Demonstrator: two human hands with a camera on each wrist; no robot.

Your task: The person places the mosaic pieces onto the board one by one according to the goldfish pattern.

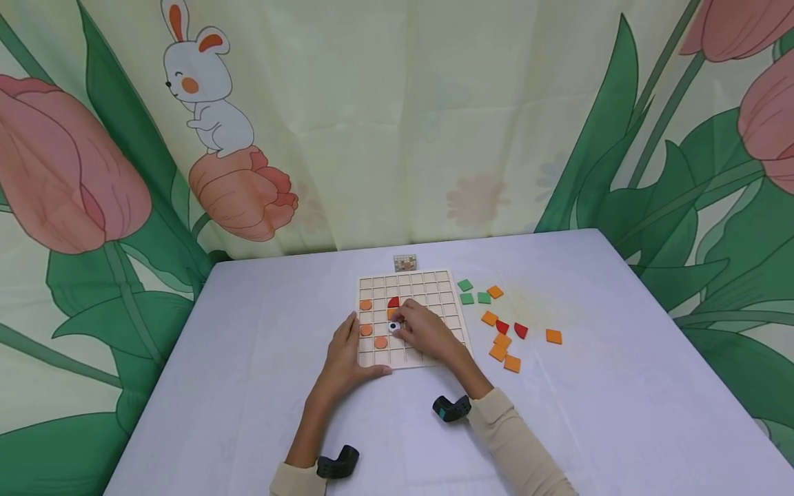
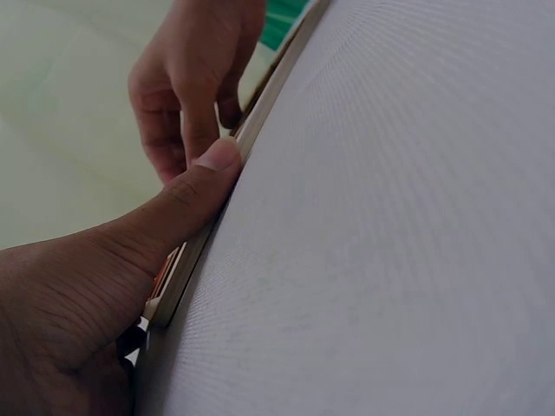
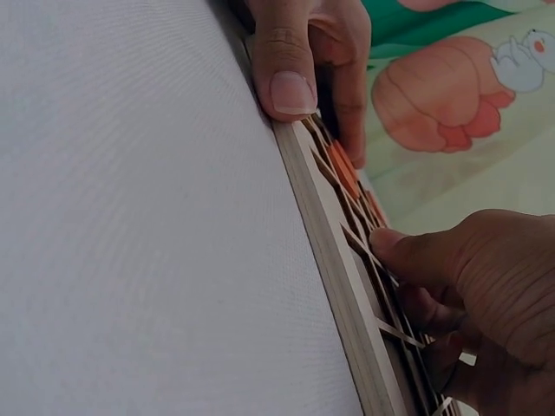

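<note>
A: Board position?

B: Wooden grid board (image 1: 409, 317) lies flat on the white table (image 1: 248, 358), near the middle, just in front of the person. A small patterned card (image 1: 405, 262) sits just behind its far edge.

A: Left hand?

B: Left hand (image 1: 346, 358) rests at the board's near-left corner. Thumb lies along the near edge; the left wrist view shows the thumb tip pressed against the wooden rim (image 2: 260, 130). Fingers reach over the left side of the grid. It steadies the board, thumb and fingers clamped across the corner.

A: Right hand?

B: Right hand (image 1: 424, 331) lies over the grid's centre, fingers curled down, fingertips pinching a small white piece with a black dot (image 1: 393, 326) in a cell. In the right wrist view the fingers (image 3: 408, 251) dip into the cells.

A: Pieces already in the board?

B: Three orange discs at left (image 1: 366, 304), (image 1: 366, 330), (image 1: 380, 342), and a red quarter-round piece (image 1: 393, 302) just behind the right hand's fingertips.

A: Loose stock?

B: On the table right of the board: two green squares (image 1: 465, 284), (image 1: 466, 298), orange squares (image 1: 495, 291), (image 1: 554, 336), (image 1: 504, 351), two red pieces (image 1: 521, 330). All apart from both hands.
</note>
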